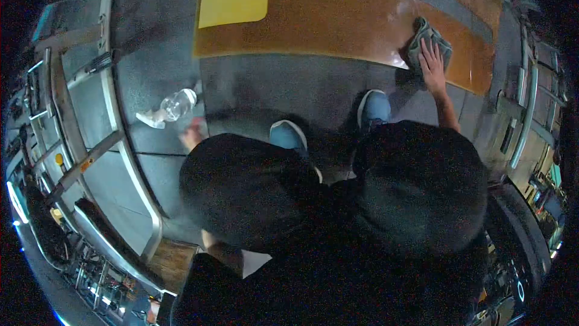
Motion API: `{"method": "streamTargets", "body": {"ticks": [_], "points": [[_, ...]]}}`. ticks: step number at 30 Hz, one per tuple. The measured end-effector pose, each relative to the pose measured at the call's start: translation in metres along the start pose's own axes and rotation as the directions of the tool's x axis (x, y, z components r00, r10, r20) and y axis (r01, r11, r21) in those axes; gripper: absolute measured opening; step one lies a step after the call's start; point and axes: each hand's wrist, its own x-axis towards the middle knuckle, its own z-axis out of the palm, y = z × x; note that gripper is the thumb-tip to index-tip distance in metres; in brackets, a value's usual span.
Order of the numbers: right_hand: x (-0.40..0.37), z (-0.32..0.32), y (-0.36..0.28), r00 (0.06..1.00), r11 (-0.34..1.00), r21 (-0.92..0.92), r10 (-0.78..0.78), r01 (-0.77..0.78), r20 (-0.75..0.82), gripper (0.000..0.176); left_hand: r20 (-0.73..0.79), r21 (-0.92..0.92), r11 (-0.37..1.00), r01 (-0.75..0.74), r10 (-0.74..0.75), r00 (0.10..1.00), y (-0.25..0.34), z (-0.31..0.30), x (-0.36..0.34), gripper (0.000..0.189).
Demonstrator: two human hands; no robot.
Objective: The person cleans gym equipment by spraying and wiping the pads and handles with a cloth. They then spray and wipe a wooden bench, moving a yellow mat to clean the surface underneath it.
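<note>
Orange floor (338,12): right hand (433,63) lies flat atop grey cloth (421,29).

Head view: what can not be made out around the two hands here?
In the head view:
Left hand: blurred, partly behind the dark trouser leg; contact with the spray bottle unclear.
Cloth: its middle lies under the right hand.
Racks at both edges: distorted, dark, contents too small.
</note>
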Motion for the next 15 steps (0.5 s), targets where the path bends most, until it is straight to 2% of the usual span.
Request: {"method": "streamTargets", "body": {"ticks": [1,2,4,6,8,9,11,12,14,15], "points": [[0.002,-0.007,0.0,1.0,0.997,-0.07,-0.026,0.027,0.016,0.062,0.112,0.015,0.985,0.174,-0.175,0.978,0.053,0.049,-0.038,0.054],[0.008,-0.012,-0.003,0.999,0.997,-0.068,-0.041,0.043,0.025,0.062,0.219,0.07,0.939,0.335,-0.342,0.914,0.134,0.116,-0.089,0.054],[0.019,-0.011,-0.008,0.992,0.949,-0.316,-0.023,-0.018,-0.123,0.067,0.062,-0.07,0.996,0.051,-0.047,0.997,0.236,0.2,-0.149,0.054],[0.026,0.007,-0.009,0.995,0.96,-0.28,-0.002,-0.025,-0.095,0.072,-0.017,-0.139,0.986,-0.087,0.085,0.996,0.265,0.233,-0.116,0.059],[0.029,0.02,-0.021,0.992,0.983,-0.181,0.011,-0.034,-0.13,0.078,-0.044,-0.243,0.962,-0.123,0.115,0.992,0.31,0.251,-0.091,0.06],[0.032,0.025,-0.035,0.993,0.975,-0.215,-0.075,0.054,-0.092,0.078,-0.067,-0.244,0.962,-0.122,0.108,0.992,0.309,0.255,-0.07,0.06],[0.039,0.039,-0.08,0.964,0.938,-0.226,-0.265,0.263,0.022,0.078,-0.134,-0.36,0.92,-0.157,0.116,0.984,0.302,0.255,-0.036,0.051],[0.045,0.044,-0.116,0.938,0.914,-0.212,-0.338,0.347,0.076,0.078,-0.156,-0.357,0.921,-0.159,0.109,0.982,0.297,0.252,-0.036,0.051],[0.062,0.061,-0.181,0.869,0.861,-0.141,-0.467,0.489,0.166,0.078,-0.137,-0.417,0.9,-0.122,0.07,0.988,0.289,0.253,-0.032,0.039],[0.074,0.066,-0.217,0.84,0.836,-0.134,-0.501,0.532,0.21,0.077,-0.135,-0.458,0.879,-0.133,0.079,0.988,0.285,0.252,-0.032,0.041]]}}
